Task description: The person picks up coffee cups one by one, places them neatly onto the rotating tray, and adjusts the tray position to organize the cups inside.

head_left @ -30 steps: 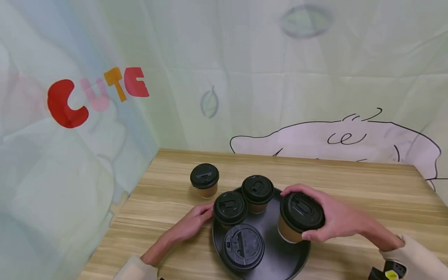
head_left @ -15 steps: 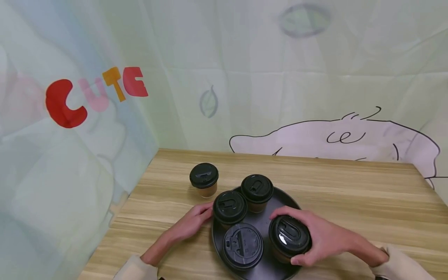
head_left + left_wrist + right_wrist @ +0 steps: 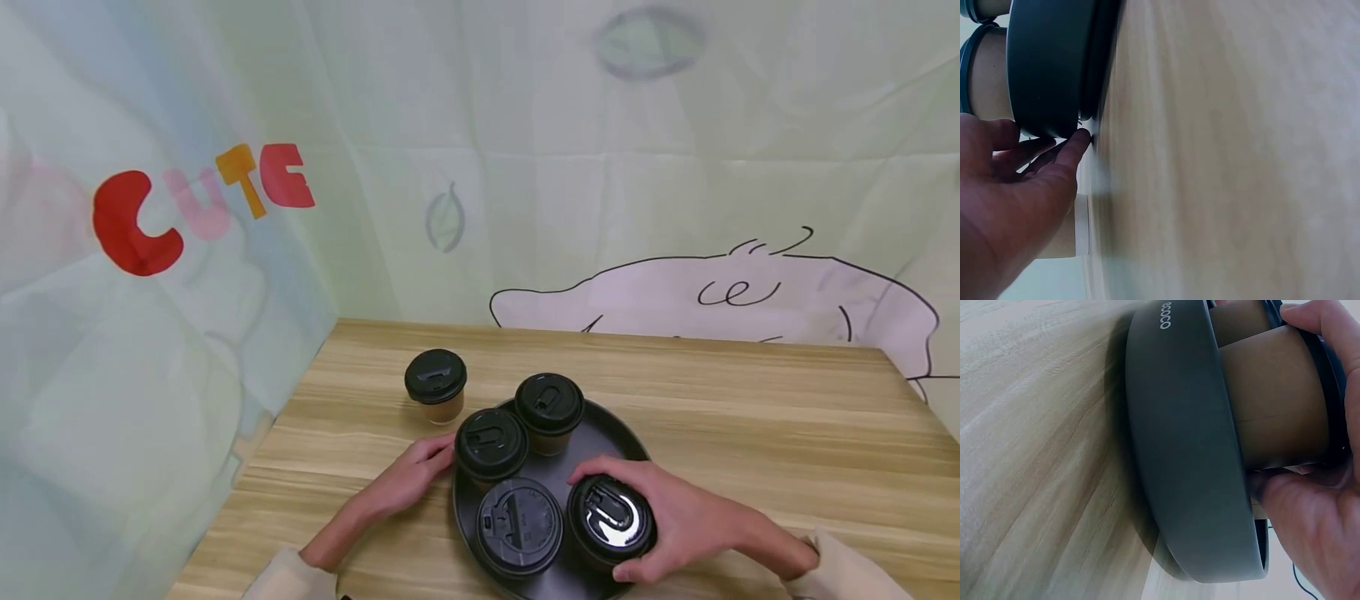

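Note:
My right hand [image 3: 667, 521] grips a brown paper coffee cup with a shiny black lid [image 3: 611, 515], thumb on the near side and fingers on the far side. This cup [image 3: 1279, 403] stands within the wall of a round black tray [image 3: 603, 429], at its right. Against the tray's left wall [image 3: 1050, 69], my left hand [image 3: 408, 479] rests with its fingertips touching. Three other black-lidded cups stand on the tray: one at the back [image 3: 550, 404], one at the left [image 3: 491, 444] and a wider-lidded one [image 3: 520, 527] in front.
One more lidded paper cup [image 3: 437, 385] stands on the wooden table [image 3: 750, 400], behind my left hand and off the tray. A printed cloth backdrop [image 3: 390, 208] hangs along the table's back and left edges.
My right hand has brought its cup down and left, closer to the wide-lidded cup on the tray. The left hand and the other cups have stayed in place.

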`<state>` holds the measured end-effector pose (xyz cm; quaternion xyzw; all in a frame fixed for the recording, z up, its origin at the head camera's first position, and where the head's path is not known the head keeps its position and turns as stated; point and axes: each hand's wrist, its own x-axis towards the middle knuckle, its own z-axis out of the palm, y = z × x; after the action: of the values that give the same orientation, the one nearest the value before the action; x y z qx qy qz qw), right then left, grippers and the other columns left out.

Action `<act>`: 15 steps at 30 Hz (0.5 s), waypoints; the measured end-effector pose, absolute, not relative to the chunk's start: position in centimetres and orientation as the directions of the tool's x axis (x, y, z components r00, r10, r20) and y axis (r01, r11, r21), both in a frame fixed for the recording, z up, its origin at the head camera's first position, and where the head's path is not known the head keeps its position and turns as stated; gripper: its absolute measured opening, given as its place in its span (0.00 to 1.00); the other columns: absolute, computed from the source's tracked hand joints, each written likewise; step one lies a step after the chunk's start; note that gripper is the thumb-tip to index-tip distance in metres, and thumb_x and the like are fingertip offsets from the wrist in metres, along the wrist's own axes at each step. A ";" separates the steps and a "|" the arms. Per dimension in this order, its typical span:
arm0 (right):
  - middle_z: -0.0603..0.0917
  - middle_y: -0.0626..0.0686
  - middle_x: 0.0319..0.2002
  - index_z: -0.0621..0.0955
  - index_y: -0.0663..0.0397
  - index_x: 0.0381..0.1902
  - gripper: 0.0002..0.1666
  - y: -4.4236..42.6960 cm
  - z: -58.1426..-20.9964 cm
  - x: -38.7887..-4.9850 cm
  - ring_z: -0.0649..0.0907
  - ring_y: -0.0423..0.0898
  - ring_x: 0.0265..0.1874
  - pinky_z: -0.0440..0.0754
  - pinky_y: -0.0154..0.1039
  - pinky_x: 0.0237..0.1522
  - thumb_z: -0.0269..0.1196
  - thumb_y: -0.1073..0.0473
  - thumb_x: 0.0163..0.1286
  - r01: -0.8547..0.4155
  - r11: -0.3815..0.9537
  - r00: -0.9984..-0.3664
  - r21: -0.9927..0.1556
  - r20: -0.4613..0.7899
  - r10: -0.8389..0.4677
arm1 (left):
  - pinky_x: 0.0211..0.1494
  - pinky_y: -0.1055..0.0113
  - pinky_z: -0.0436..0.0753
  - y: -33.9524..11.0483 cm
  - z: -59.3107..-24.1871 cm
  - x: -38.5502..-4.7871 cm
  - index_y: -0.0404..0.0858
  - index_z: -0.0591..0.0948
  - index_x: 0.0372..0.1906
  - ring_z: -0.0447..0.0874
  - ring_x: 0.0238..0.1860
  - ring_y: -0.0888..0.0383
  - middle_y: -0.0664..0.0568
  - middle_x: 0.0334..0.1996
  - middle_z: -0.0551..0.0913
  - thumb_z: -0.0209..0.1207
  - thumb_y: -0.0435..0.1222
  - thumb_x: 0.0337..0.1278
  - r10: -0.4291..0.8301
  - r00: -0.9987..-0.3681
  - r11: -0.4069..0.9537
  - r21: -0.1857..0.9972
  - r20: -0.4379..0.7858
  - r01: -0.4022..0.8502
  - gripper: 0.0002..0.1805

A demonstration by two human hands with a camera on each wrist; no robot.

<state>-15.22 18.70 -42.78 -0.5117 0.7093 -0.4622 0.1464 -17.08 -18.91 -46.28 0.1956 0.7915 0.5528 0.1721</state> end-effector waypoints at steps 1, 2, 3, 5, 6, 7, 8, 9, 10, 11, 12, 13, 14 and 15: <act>0.78 0.49 0.63 0.67 0.53 0.73 0.49 18.7 -42.8 -15.2 0.79 0.47 0.58 0.78 0.38 0.62 0.79 0.57 0.58 -0.593 0.051 -0.434 -0.803 0.266 -0.861 | 0.72 0.76 0.60 -18.9 -46.3 -17.1 0.31 0.68 0.76 0.58 0.77 0.49 0.41 0.76 0.68 0.43 0.38 0.85 0.499 -0.865 0.312 0.943 -0.056 0.118 0.25; 0.78 0.49 0.63 0.67 0.53 0.73 0.49 18.7 -42.8 -15.2 0.79 0.47 0.58 0.78 0.38 0.62 0.79 0.57 0.58 -0.590 0.051 -0.436 -0.806 0.265 -0.860 | 0.72 0.76 0.60 -18.9 -46.2 -17.1 0.31 0.68 0.76 0.58 0.77 0.49 0.41 0.76 0.68 0.43 0.38 0.85 0.499 -0.865 0.312 0.943 -0.057 0.118 0.25; 0.78 0.49 0.63 0.67 0.53 0.73 0.49 18.6 -42.9 -15.2 0.79 0.47 0.58 0.78 0.38 0.62 0.79 0.57 0.58 -0.592 0.052 -0.437 -0.805 0.265 -0.860 | 0.72 0.76 0.61 -18.9 -46.2 -17.0 0.30 0.68 0.76 0.58 0.77 0.49 0.41 0.76 0.68 0.43 0.38 0.85 0.499 -0.865 0.310 0.944 -0.058 0.115 0.25; 0.78 0.49 0.63 0.67 0.53 0.73 0.49 18.6 -42.9 -15.2 0.80 0.47 0.58 0.78 0.38 0.62 0.79 0.57 0.58 -0.593 0.054 -0.439 -0.803 0.266 -0.858 | 0.72 0.76 0.61 -18.9 -46.2 -17.0 0.30 0.68 0.76 0.59 0.77 0.48 0.40 0.76 0.68 0.43 0.38 0.85 0.499 -0.864 0.306 0.945 -0.060 0.111 0.25; 0.78 0.49 0.63 0.67 0.54 0.73 0.49 18.6 -43.0 -15.2 0.80 0.47 0.58 0.78 0.38 0.62 0.79 0.57 0.58 -0.594 0.052 -0.438 -0.803 0.268 -0.858 | 0.72 0.76 0.61 -18.9 -46.2 -17.0 0.30 0.68 0.76 0.59 0.77 0.48 0.40 0.76 0.68 0.43 0.37 0.85 0.500 -0.864 0.304 0.946 -0.061 0.109 0.25; 0.78 0.49 0.63 0.67 0.54 0.73 0.49 18.6 -43.1 -15.2 0.80 0.47 0.58 0.78 0.38 0.62 0.79 0.57 0.58 -0.595 0.050 -0.438 -0.802 0.271 -0.857 | 0.71 0.76 0.62 -18.9 -46.2 -17.0 0.30 0.68 0.76 0.59 0.77 0.48 0.40 0.75 0.68 0.43 0.37 0.85 0.501 -0.864 0.302 0.947 -0.061 0.108 0.25; 0.78 0.49 0.63 0.67 0.54 0.73 0.49 18.6 -43.1 -15.2 0.80 0.47 0.58 0.77 0.38 0.63 0.79 0.57 0.58 -0.595 0.048 -0.438 -0.802 0.273 -0.857 | 0.71 0.76 0.62 -18.9 -46.3 -17.0 0.29 0.68 0.76 0.59 0.77 0.48 0.40 0.75 0.68 0.43 0.37 0.85 0.501 -0.863 0.301 0.948 -0.061 0.108 0.25; 0.78 0.49 0.63 0.67 0.55 0.73 0.50 18.6 -43.2 -15.2 0.80 0.47 0.58 0.77 0.38 0.63 0.79 0.56 0.57 -0.595 0.047 -0.438 -0.802 0.275 -0.856 | 0.71 0.76 0.62 -18.9 -46.3 -17.0 0.29 0.68 0.76 0.59 0.77 0.48 0.40 0.75 0.68 0.43 0.37 0.85 0.501 -0.863 0.299 0.948 -0.061 0.107 0.25; 0.78 0.49 0.63 0.67 0.55 0.73 0.50 18.6 -43.3 -15.2 0.80 0.47 0.58 0.77 0.39 0.63 0.80 0.57 0.57 -0.592 0.044 -0.438 -0.805 0.275 -0.856 | 0.71 0.76 0.62 -18.9 -46.2 -17.0 0.29 0.68 0.76 0.59 0.77 0.48 0.39 0.75 0.68 0.42 0.37 0.85 0.501 -0.863 0.299 0.948 -0.060 0.108 0.25; 0.78 0.49 0.63 0.67 0.55 0.73 0.50 18.6 -43.3 -15.1 0.80 0.47 0.59 0.77 0.39 0.63 0.80 0.57 0.57 -0.585 0.043 -0.440 -0.810 0.273 -0.856 | 0.71 0.76 0.62 -18.9 -46.3 -17.0 0.29 0.68 0.76 0.59 0.77 0.48 0.40 0.75 0.68 0.43 0.37 0.85 0.501 -0.863 0.300 0.948 -0.061 0.107 0.25; 0.78 0.49 0.63 0.67 0.55 0.73 0.50 18.6 -43.3 -15.1 0.80 0.48 0.59 0.77 0.39 0.63 0.80 0.57 0.58 -0.581 0.041 -0.440 -0.813 0.271 -0.856 | 0.71 0.76 0.62 -18.9 -46.2 -17.0 0.30 0.68 0.76 0.59 0.77 0.48 0.40 0.75 0.68 0.43 0.37 0.85 0.499 -0.865 0.303 0.947 -0.060 0.109 0.25; 0.78 0.49 0.63 0.67 0.54 0.73 0.50 18.6 -43.4 -15.1 0.79 0.48 0.59 0.77 0.38 0.63 0.80 0.57 0.58 -0.576 0.044 -0.444 -0.816 0.267 -0.855 | 0.72 0.76 0.62 -18.9 -46.2 -17.0 0.30 0.68 0.76 0.59 0.77 0.48 0.40 0.75 0.68 0.43 0.37 0.85 0.498 -0.865 0.304 0.946 -0.061 0.108 0.25; 0.78 0.49 0.63 0.67 0.54 0.73 0.50 18.6 -43.4 -15.0 0.79 0.48 0.59 0.77 0.38 0.63 0.80 0.56 0.58 -0.571 0.047 -0.447 -0.820 0.262 -0.855 | 0.72 0.76 0.62 -18.9 -46.2 -17.0 0.30 0.68 0.76 0.59 0.77 0.48 0.40 0.75 0.68 0.43 0.37 0.85 0.497 -0.865 0.305 0.946 -0.064 0.106 0.25; 0.78 0.49 0.63 0.67 0.53 0.73 0.50 18.6 -43.4 -15.0 0.79 0.48 0.59 0.77 0.38 0.63 0.80 0.56 0.58 -0.569 0.050 -0.448 -0.821 0.259 -0.856 | 0.72 0.76 0.61 -18.9 -46.2 -17.0 0.30 0.68 0.76 0.59 0.77 0.48 0.40 0.75 0.68 0.43 0.38 0.85 0.496 -0.866 0.307 0.946 -0.066 0.104 0.25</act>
<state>-15.01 18.63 -43.36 -0.5027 0.7084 -0.4716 0.1522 -17.02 -18.90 -46.19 0.1901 0.7892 0.5569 0.1757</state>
